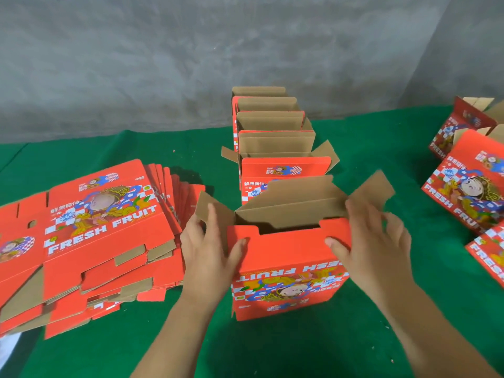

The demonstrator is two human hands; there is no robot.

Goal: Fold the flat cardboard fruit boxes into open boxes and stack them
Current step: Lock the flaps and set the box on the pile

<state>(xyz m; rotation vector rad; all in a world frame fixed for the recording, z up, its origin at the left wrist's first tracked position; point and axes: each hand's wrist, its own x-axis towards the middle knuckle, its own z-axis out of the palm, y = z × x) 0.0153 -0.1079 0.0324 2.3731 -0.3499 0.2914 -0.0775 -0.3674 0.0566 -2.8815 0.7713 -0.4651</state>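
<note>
Beside the flat stack (90, 241), both hands grip one upright box (289, 268) — left hand (210, 255), right hand (373, 246). Fingers curl over its flaps.

head view: looking forward and down, sitting close above the counter (354, 350)
facing: pointing toward the grey wall (191, 55) behind the counter
</note>
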